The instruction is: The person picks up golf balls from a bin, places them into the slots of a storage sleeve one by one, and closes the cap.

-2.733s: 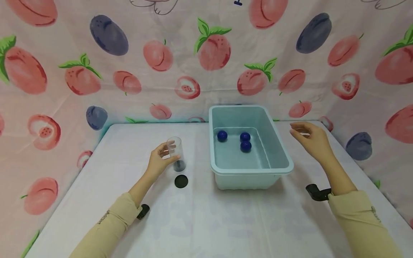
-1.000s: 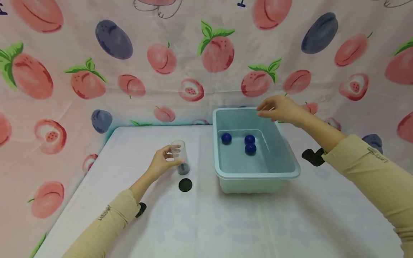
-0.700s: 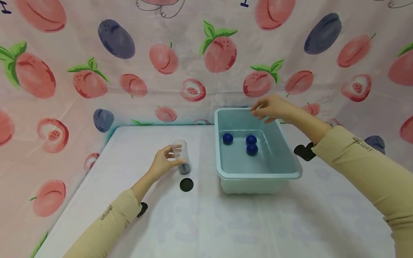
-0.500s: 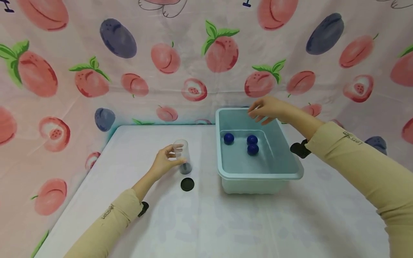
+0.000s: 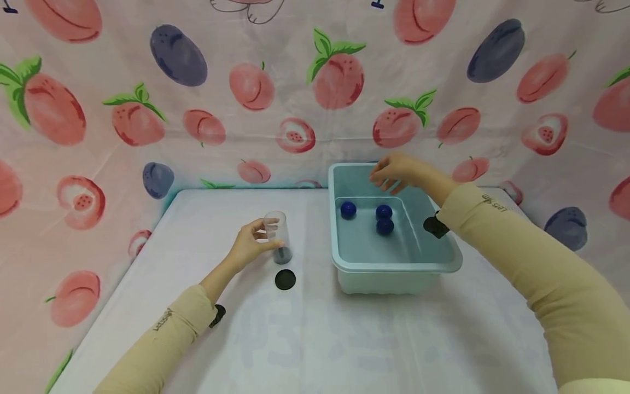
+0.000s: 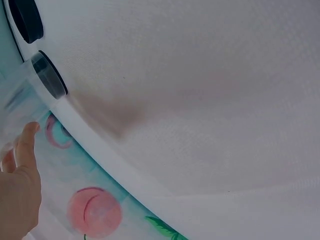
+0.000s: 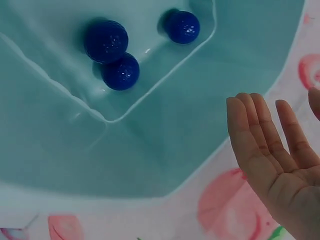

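My left hand (image 5: 250, 244) grips a clear plastic cylinder (image 5: 275, 230) that stands upright on the table, thumb on the near side and fingers behind it. A dark base shows at the cylinder's bottom, and its top is uncovered. Just in front of it lies a round black lid (image 5: 285, 279). My right hand (image 5: 398, 171) hangs over the back of a pale blue plastic tub (image 5: 394, 268), fingers relaxed and holding nothing. On the tub's floor sit three dark blue balls (image 7: 106, 41), two of them touching and one (image 5: 348, 209) apart toward the left wall.
A white cloth covers the table (image 5: 236, 350). Behind it hangs a fruit-print curtain (image 5: 295, 82), close to the tub's back rim. Black wrist cameras (image 5: 436, 225) are strapped under both forearms.
My right hand has come from the tub's right side to over its back part, lately drifting a little further left and lower. The left hand keeps its grip on the cylinder; the balls stay put.
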A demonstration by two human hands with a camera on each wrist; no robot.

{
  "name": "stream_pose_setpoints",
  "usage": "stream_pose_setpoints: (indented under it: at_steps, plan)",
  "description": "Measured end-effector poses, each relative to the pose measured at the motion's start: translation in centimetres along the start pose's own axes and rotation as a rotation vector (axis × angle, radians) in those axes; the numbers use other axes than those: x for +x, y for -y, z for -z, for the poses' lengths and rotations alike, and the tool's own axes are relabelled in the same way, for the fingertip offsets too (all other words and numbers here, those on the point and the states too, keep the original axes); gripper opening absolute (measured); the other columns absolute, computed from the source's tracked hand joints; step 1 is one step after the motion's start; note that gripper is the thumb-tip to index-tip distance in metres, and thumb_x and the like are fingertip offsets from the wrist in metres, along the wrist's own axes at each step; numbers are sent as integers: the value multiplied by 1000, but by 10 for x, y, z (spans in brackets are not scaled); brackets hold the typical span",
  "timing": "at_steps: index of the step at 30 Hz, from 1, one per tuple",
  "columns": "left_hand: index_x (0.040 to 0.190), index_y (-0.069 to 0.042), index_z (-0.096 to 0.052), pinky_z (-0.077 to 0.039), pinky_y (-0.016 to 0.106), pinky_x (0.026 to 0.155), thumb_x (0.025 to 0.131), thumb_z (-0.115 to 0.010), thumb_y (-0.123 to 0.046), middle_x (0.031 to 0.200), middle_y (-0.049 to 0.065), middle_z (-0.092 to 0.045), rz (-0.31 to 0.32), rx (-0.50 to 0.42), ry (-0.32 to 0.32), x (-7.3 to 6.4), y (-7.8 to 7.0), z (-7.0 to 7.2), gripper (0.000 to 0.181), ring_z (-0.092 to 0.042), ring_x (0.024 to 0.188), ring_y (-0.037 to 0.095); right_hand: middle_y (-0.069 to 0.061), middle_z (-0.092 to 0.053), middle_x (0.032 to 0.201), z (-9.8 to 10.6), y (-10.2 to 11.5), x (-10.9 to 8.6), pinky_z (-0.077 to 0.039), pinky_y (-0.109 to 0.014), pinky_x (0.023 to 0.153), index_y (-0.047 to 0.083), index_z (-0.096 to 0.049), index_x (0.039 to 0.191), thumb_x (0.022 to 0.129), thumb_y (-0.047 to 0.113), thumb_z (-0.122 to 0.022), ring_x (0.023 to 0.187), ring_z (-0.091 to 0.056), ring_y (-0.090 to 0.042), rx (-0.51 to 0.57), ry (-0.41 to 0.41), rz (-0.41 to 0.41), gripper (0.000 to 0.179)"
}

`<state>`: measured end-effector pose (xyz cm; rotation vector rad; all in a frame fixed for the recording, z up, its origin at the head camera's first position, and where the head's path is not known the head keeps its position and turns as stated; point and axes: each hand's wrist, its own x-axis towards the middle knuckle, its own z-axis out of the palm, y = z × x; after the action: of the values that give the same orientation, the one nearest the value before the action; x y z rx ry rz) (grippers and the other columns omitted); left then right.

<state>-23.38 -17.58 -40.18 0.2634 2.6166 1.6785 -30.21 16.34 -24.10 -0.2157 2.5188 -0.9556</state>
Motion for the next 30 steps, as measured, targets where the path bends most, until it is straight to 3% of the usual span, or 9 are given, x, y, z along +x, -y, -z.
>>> stream_pose_setpoints:
  at_steps: [6,13,15,20,22,30]
  plan:
    - [126,-9,-59,-52,31,83,76,-79,-15,115,18,-57,8,7,6,3,-3,-2,55,-59,109,33,-4,-57,81,-1,-9,8,-55,-34,72,-7,-54,121,96,17,-52,68,-56,-14,33,23,-33,35]
    - [127,-10,-58,-50,36,87,77,-78,-15,116,19,-57,27,10,24,2,-3,2,54,-58,110,34,-8,-60,95,-11,-26,25,-53,-43,86,-8,-50,128,96,19,-51,76,-57,-14,51,52,-63,41]
    - [128,-6,-57,-49,34,86,78,-77,-11,117,22,-56,34,3,32,-3,-10,3,54,-57,109,36,-8,-60,93,-16,-31,30,-52,-46,89,-8,-51,127,96,18,-52,79,-58,-15,51,54,-72,41]
    - [128,-4,-56,-48,33,85,78,-77,-11,114,20,-57,35,-3,25,-5,-8,1,55,-57,108,36,-11,-59,93,-27,-46,43,-52,-47,88,-8,-52,125,94,17,-53,93,-60,-28,51,43,-115,40]
    - [127,-8,-57,-48,35,86,77,-78,-14,115,18,-57,37,-4,17,-2,0,0,55,-57,108,34,-14,-59,96,-31,-51,47,-52,-46,89,-8,-50,127,94,17,-53,100,-58,-33,58,47,-135,41]
    - [125,-10,-59,-49,32,85,76,-79,-14,112,15,-58,31,15,5,-2,-3,1,53,-59,107,31,-15,-57,94,-37,-59,48,-53,-45,86,-9,-49,127,93,15,-53,96,-57,-32,21,19,-185,41]
